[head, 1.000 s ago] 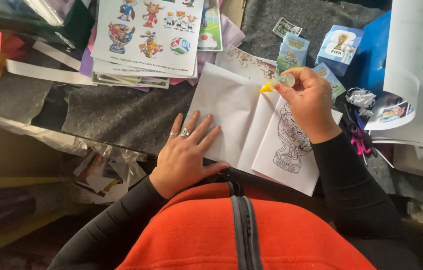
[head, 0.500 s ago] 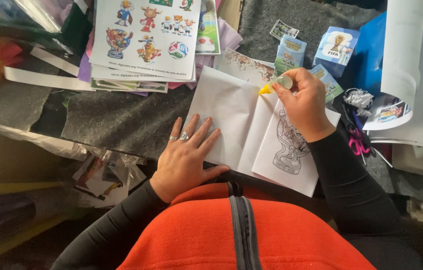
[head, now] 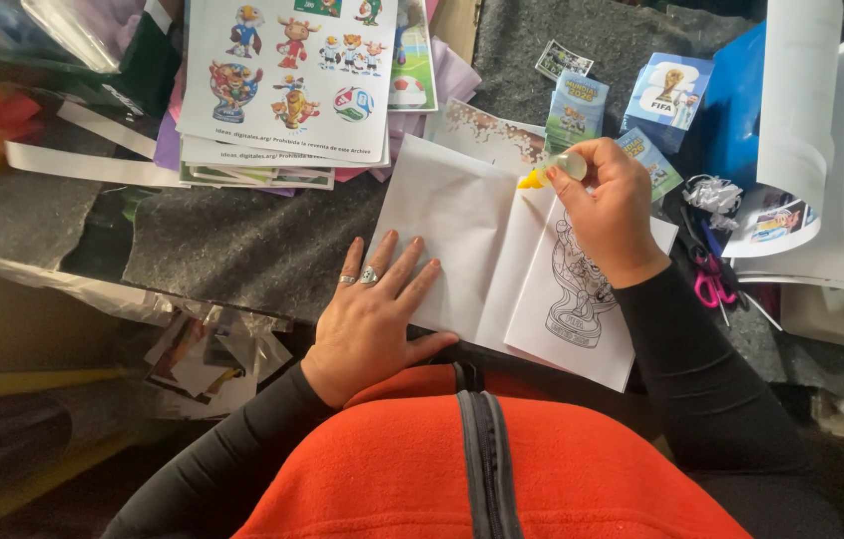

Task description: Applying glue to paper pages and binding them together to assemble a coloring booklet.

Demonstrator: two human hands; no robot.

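Pressing flat on the folded white paper, the left hand lies open with its fingers spread, rings on two of them, pinning the sheet's lower left corner to the dark grey felt table cover. The right hand is closed around a small glue bottle, whose yellow tip points down and left and touches the top edge of the paper near the fold. Just under that hand lies a white sheet with a trophy line drawing, partly covered by the wrist and overlapping the folded paper's right side. Farther up the table sit printed sheets of cartoon mascot stickers, and a few small blue sticker packets rest beyond the right hand. Pink-handled scissors lie to the right of the forearm, beside a large curled white sheet
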